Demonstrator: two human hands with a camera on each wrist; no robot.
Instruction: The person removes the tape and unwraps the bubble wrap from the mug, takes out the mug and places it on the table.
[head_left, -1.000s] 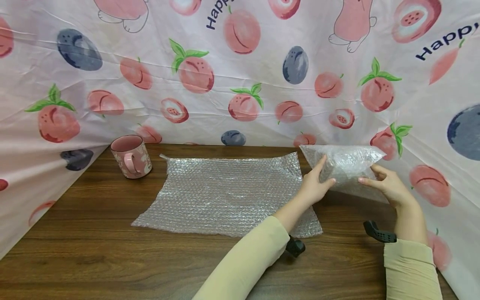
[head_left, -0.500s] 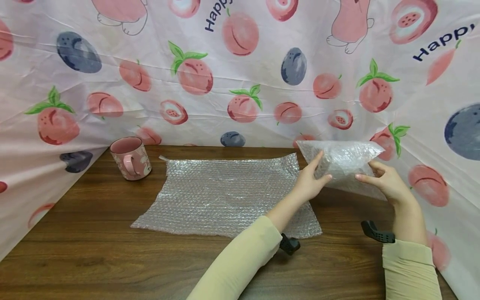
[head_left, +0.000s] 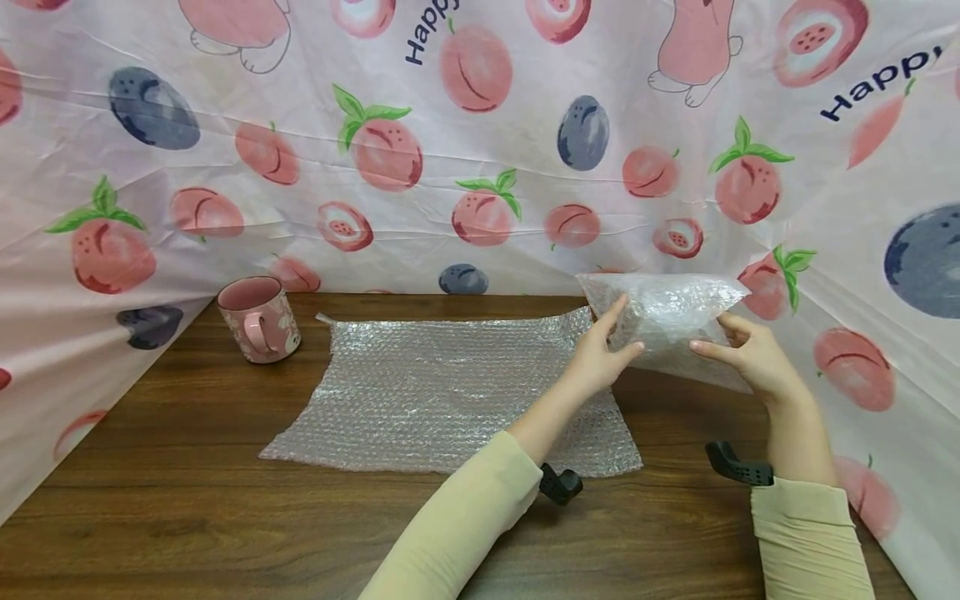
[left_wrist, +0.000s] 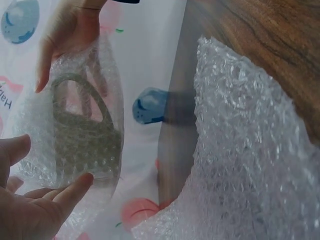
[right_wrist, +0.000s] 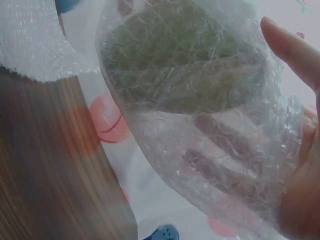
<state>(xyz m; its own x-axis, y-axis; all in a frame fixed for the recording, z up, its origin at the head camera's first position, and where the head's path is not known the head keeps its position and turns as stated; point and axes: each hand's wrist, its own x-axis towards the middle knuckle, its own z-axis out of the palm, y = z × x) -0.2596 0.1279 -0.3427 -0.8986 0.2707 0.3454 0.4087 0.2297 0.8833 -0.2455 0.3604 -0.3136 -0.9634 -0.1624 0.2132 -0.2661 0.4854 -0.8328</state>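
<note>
At the right of the head view, a bubble-wrap bundle is held above the table between both hands. My left hand grips its left side, thumb toward me. My right hand grips the opposite side, thumb in front and fingers behind. Through the clear wrap, the left wrist view shows an olive-green thing with a loop handle; its exact kind is blurred by the bubbles. A flat sheet of bubble wrap lies on the table, partly beneath my left forearm.
A pink mug with a flower pattern stands upright at the back left of the wooden table. Fruit-printed cloth hangs behind the table and along both sides, close to my right arm.
Both hands have carried the bundle a little to the left and slightly up, toward the flat sheet. Sheet and mug keep their places on the table.
</note>
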